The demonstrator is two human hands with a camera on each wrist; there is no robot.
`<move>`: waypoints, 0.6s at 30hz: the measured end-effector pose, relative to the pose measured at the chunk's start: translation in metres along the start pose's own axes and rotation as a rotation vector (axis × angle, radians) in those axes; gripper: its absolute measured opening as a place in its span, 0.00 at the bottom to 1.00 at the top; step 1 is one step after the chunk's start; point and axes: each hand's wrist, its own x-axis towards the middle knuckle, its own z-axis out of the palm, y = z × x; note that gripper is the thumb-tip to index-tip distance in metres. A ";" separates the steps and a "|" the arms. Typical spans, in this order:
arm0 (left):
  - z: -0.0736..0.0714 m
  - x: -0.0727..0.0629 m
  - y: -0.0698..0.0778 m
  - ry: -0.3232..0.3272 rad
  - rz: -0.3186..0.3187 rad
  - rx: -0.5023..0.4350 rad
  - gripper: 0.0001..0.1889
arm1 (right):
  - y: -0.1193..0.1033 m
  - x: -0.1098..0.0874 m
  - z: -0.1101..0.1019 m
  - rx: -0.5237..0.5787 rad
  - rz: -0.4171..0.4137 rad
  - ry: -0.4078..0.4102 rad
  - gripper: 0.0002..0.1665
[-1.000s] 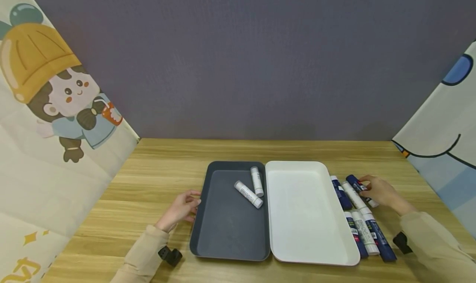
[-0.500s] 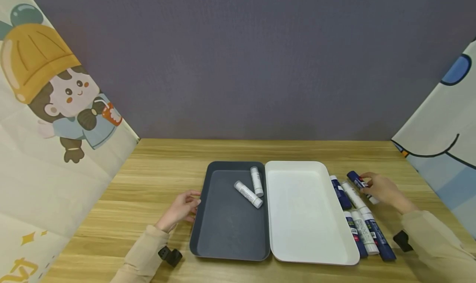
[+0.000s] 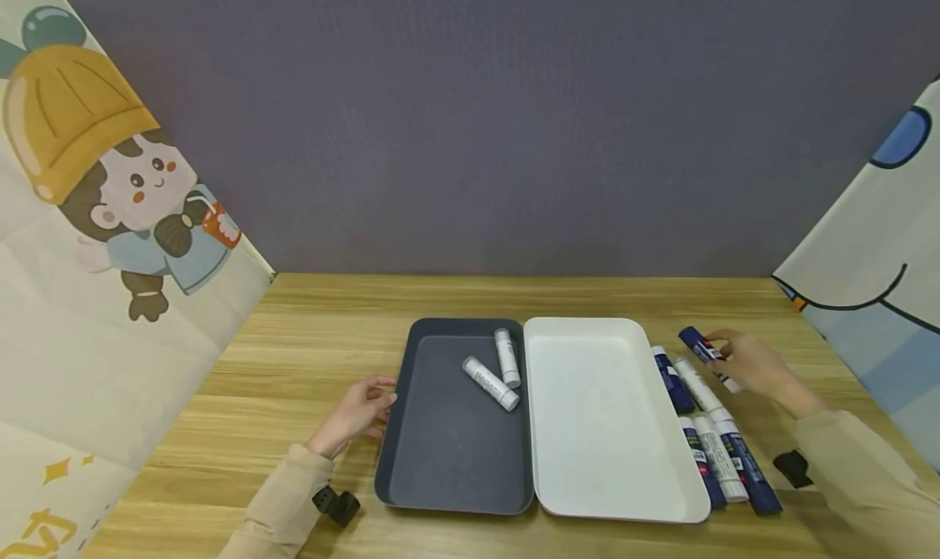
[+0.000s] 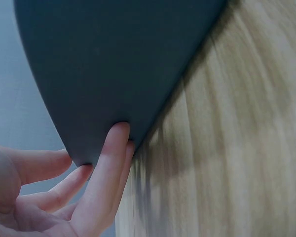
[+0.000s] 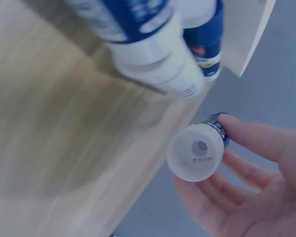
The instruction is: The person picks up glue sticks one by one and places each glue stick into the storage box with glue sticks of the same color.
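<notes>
Head camera first: my right hand (image 3: 755, 369) has the blue tube (image 3: 694, 341) pinched between thumb and fingers, out to the right of the white tray (image 3: 617, 428), near its far right corner. My left hand (image 3: 356, 412) is at the outer side of the dark tray (image 3: 455, 453), which sits against the white tray's left side with two white tubes (image 3: 489, 383) lying inside. Loose tubes (image 3: 718, 459), blue and white, crowd just right of the white tray. Over to the left wrist: fingers fairly straight and partly apart, tips touching the dark tray's wall, thumb at its rim. Right wrist now: thumb and fingers clamp the blue tube, white end facing the camera, apart from the blurred loose tubes.
</notes>
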 end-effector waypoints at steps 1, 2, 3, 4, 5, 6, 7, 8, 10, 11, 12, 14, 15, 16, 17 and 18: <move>0.000 0.000 0.000 0.001 -0.001 0.000 0.19 | -0.002 0.000 -0.001 -0.003 0.003 -0.003 0.29; 0.000 -0.001 0.000 0.001 -0.001 -0.001 0.19 | -0.005 0.000 -0.001 -0.006 0.005 -0.006 0.29; 0.000 -0.001 0.000 -0.002 0.000 -0.002 0.19 | -0.007 0.001 -0.002 -0.008 0.007 -0.009 0.29; 0.000 -0.001 0.000 -0.003 0.001 -0.003 0.19 | -0.009 0.001 -0.003 -0.012 0.010 -0.010 0.29; 0.000 -0.001 0.000 -0.005 0.002 -0.004 0.19 | -0.012 0.002 -0.003 -0.015 0.011 -0.010 0.29; 0.000 -0.001 -0.001 -0.010 0.004 -0.006 0.19 | -0.014 0.002 -0.003 -0.013 0.011 -0.009 0.29; 0.000 -0.001 -0.001 -0.012 0.005 -0.007 0.19 | -0.016 0.003 -0.004 -0.009 0.007 -0.010 0.29; 0.000 -0.001 -0.001 -0.016 0.006 -0.009 0.19 | -0.019 0.003 -0.004 -0.002 0.004 -0.012 0.29; 0.000 -0.001 -0.002 -0.018 0.006 -0.009 0.19 | -0.023 0.003 -0.004 0.009 -0.012 -0.006 0.30; 0.000 -0.001 -0.001 -0.015 0.004 -0.010 0.19 | -0.026 0.003 -0.004 0.018 -0.025 -0.004 0.30; 0.000 0.000 -0.001 -0.012 0.003 -0.011 0.19 | -0.028 0.004 -0.004 0.026 -0.037 -0.002 0.30; 0.000 0.000 -0.001 -0.006 -0.003 -0.012 0.19 | -0.034 0.004 -0.004 0.032 -0.063 0.004 0.29; 0.000 0.000 -0.001 -0.005 -0.002 -0.011 0.18 | -0.036 0.004 -0.004 0.034 -0.074 0.007 0.29; 0.000 0.000 -0.001 -0.003 -0.003 -0.012 0.18 | -0.039 0.004 -0.004 0.037 -0.079 0.006 0.29; 0.000 0.000 0.000 -0.002 -0.005 -0.012 0.18 | -0.041 0.005 -0.004 0.036 -0.085 0.004 0.29; -0.001 -0.001 -0.001 -0.007 -0.002 -0.012 0.18 | -0.044 0.005 -0.004 0.037 -0.087 0.003 0.29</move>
